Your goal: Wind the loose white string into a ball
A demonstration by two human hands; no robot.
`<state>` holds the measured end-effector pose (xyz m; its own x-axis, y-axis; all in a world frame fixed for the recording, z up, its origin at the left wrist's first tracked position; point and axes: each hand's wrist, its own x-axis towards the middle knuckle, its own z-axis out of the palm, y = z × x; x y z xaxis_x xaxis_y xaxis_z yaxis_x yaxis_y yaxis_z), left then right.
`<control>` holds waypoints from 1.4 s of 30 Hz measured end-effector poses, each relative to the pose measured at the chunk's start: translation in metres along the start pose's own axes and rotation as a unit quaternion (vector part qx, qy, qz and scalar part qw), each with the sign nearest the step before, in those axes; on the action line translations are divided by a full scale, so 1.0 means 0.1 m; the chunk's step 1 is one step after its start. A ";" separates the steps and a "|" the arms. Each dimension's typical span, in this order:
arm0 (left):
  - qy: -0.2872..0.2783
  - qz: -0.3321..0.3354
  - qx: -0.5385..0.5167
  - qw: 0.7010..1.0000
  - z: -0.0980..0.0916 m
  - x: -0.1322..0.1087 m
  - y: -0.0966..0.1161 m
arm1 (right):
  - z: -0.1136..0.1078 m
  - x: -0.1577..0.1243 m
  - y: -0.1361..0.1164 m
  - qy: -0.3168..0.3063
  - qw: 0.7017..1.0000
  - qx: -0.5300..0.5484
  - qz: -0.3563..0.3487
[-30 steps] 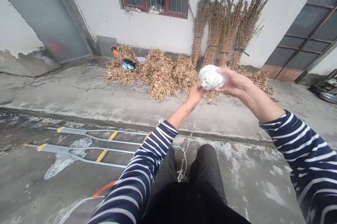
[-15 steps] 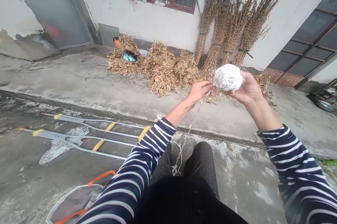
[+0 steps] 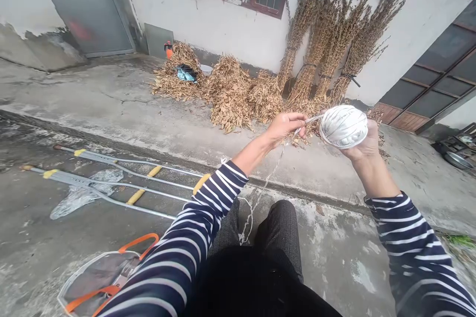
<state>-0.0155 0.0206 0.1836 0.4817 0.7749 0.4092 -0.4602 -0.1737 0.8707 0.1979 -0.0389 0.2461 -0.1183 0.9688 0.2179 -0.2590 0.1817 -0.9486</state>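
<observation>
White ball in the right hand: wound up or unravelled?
Wound up: the white ball is compact and rounded, with one strand stretching to the left hand.

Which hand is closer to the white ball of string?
Right. The right hand holds the white ball; the left hand is off to its left, pinching the string.

I can see a plump white ball of cord [image 3: 344, 127], wound in overlapping turns, resting up in the right hand [image 3: 366, 146]. Its loose strand [image 3: 313, 118] runs straight left into the pinched fingertips of the left hand [image 3: 284, 127], then slants down toward the near side, looking twisted, with slack loops lowest and nearest.
</observation>
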 end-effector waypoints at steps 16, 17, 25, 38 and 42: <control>-0.248 -0.138 0.130 0.950 -0.14 -0.01 0.01 | -0.17 -0.19 0.00 -0.195 0.979 -0.058 0.004; -0.205 -0.101 0.166 0.959 -0.10 -0.03 0.01 | -0.17 -0.20 -0.02 -0.197 0.978 -0.061 0.001; 0.022 0.052 0.107 0.993 0.31 -0.42 -0.08 | -0.04 -0.16 -0.03 -0.094 0.988 -0.117 0.023; 0.085 0.131 0.282 0.947 0.21 -0.45 -0.27 | 0.08 -0.23 0.18 -0.061 0.989 -0.106 0.079; 0.095 0.093 0.246 0.960 0.18 -0.45 -0.30 | 0.09 -0.25 0.34 -0.056 0.994 -0.068 0.065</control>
<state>-0.0098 -0.0204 0.1438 0.2593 0.7916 0.5534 -0.0937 -0.5496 0.8301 0.1829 -0.0581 0.2106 -0.2508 0.9619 0.1090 -0.1033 0.0854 -0.9910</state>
